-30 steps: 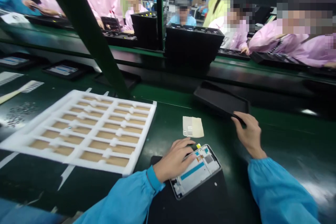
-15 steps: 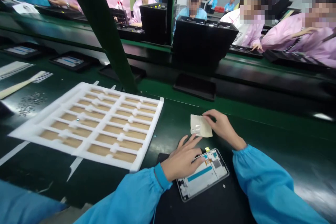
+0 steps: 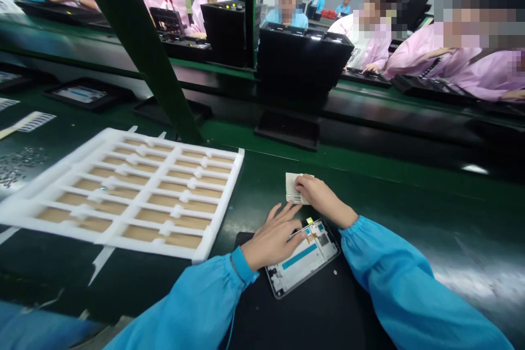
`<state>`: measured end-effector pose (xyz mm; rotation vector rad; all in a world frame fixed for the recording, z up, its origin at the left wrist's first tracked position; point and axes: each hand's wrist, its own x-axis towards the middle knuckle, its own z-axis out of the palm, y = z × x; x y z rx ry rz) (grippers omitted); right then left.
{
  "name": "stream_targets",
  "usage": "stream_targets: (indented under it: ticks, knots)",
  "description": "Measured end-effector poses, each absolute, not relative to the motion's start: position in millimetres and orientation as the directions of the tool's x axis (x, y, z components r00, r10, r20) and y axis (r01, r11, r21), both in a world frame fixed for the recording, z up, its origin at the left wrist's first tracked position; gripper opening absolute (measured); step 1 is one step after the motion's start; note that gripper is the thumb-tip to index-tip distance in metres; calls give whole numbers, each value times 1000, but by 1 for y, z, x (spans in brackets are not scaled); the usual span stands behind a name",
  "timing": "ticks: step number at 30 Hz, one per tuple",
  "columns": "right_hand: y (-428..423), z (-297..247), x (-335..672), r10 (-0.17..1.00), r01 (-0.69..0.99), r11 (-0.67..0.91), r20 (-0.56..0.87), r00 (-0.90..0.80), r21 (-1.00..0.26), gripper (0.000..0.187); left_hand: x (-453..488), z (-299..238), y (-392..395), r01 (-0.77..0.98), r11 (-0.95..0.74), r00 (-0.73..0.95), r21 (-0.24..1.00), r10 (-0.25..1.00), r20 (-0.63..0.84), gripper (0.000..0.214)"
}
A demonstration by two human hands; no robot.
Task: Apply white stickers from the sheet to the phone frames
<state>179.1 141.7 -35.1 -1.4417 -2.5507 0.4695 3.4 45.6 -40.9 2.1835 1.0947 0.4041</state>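
Note:
A phone frame [image 3: 301,270], its inner side facing up with a blue strip and a yellow tab, lies tilted on a black mat [image 3: 311,311]. My left hand [image 3: 275,238] rests over the frame's upper left part, fingers spread, its fingertips at the lower edge of a small cream sheet [image 3: 290,180]. That sheet carries rows of short pale strips. Over its right half, my right hand [image 3: 322,197] has its fingers drawn together at the strips. Whatever is between those fingertips is hidden.
A white foam tray [image 3: 221,202] with brown-bottomed compartments lies to the left. Black trays [image 3: 287,130] line the back, one holding a phone part [image 3: 80,94]. Small loose pieces [image 3: 20,164] lie at far left. A green post [image 3: 139,49] slants across; co-workers sit beyond.
My right hand has moved from the sheet's upper right edge onto its middle, covering more of the strips. My left hand stays over the phone frame. The whole view has shifted slightly.

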Motion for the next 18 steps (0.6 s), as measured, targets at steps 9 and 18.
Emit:
stream_targets:
  ticks: [9,18]
  knots:
    - [142,-48,180,889,812,429,26,-457,-395,7,4,-43,47,623,-431,605,653,794,-53,30]
    - [153,-59,193,941,705,303,84,-328,-641,23,7,-40,43,637,-442,593,632,804,-35,32]
